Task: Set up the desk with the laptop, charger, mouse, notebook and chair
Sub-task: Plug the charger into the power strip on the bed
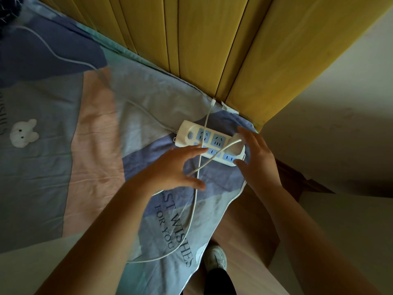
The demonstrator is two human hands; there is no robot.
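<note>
Both hands blur over the power strip, half-hiding the charger.

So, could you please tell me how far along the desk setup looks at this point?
Early stage. Nothing of the desk, laptop, mouse, notebook or chair is in view. In hand: the left hand and right hand, both open, reach around a white charger plug seated in the power strip lying on the bedsheet. Everything else looks left to do.

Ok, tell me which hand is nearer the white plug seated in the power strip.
Right. The right hand spreads open just beside the white plug, at the power strip's end. The left hand hovers over the strip's near edge, farther from it.
</note>
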